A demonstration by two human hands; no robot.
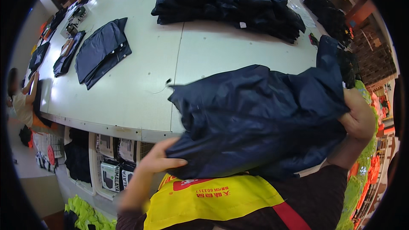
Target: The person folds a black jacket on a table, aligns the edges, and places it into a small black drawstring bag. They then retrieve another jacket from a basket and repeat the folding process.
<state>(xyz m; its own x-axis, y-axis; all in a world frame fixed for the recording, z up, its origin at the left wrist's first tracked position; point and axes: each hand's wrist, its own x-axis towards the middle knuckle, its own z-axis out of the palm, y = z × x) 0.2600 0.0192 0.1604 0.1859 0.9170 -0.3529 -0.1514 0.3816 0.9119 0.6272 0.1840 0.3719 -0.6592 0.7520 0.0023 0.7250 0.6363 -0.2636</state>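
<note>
Both partly hidden: bare left hand and bare right hand grip one crumpled, glossy navy fabric garment at the flat white counter!

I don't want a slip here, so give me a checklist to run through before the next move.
1. Left grip on the dark cloth: ok; the left hand has its thumb over the near left corner.
2. Right grip: cannot tell how secure; the right hand is at the cloth's right edge, fingers partly hidden.
3. Cloth smooth and flat: not ok; it is rumpled.
4. Gap to the big dark pile: ok; bare white tabletop shows between.
5. Folded dark stack out of the way: ok; it lies apart, to the left.
6. Underside of the cloth: cannot tell; hidden.
</note>
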